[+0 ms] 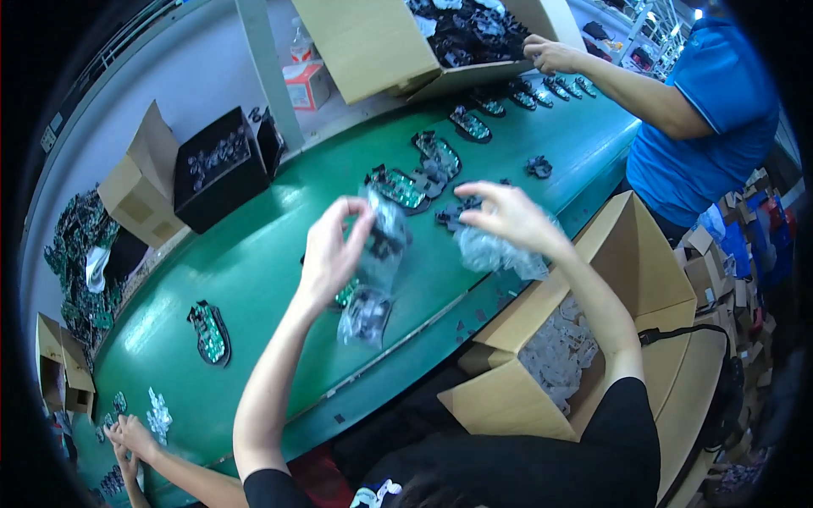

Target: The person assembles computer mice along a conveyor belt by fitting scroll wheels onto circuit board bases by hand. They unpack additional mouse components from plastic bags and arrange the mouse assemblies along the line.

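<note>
My left hand [332, 254] is closed, thumb and fingers pinching the top of a clear plastic bag [388, 233] with dark parts inside. Below it, another clear bag of dark parts [366, 317] lies against a green circuit board [345, 295], partly covered. My right hand [512, 218] has thumb and fingers apart, over crumpled clear plastic bags [495, 252]. Small black parts [449, 218] sit by its fingertips. Just beyond my hands lie black housings with green circuit boards, one [396, 188] nearest and another [438, 154] behind it.
More board housings [470, 124] line the green conveyor [279, 229]; one [208, 332] lies left. A carton of clear plastic [559, 351] stands by my right arm. A black bin [222, 161] and large carton [373, 51] edge the far side. Co-workers' hands [555, 56] work at both ends.
</note>
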A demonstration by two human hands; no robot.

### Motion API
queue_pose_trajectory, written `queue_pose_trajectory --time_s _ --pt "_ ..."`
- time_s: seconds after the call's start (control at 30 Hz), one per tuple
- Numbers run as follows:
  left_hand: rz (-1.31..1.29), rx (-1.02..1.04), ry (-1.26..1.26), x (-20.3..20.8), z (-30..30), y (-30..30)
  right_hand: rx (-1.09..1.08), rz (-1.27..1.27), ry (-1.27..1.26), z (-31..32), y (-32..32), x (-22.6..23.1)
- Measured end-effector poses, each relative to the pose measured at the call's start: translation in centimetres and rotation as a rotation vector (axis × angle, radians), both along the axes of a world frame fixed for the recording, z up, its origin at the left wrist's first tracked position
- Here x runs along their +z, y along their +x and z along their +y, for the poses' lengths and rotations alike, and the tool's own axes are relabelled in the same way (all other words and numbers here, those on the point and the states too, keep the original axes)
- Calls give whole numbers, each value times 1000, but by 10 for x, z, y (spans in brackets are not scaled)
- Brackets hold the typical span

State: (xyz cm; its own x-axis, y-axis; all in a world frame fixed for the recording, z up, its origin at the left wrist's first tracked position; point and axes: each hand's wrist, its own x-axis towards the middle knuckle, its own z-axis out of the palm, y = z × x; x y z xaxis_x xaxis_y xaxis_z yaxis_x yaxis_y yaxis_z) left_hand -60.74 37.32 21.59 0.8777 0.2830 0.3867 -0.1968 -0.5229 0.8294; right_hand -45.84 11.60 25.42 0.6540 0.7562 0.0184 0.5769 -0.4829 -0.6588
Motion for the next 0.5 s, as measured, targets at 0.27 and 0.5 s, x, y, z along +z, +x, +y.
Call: queue_pose_trajectory --time_s 0.27,0.5 --pt "-87 -144 -888 16 -26 34 59 601 156 17 -22 -4" --pt "165 -458 -1231 21 -43 40 -8 735 550 25 -14 17"
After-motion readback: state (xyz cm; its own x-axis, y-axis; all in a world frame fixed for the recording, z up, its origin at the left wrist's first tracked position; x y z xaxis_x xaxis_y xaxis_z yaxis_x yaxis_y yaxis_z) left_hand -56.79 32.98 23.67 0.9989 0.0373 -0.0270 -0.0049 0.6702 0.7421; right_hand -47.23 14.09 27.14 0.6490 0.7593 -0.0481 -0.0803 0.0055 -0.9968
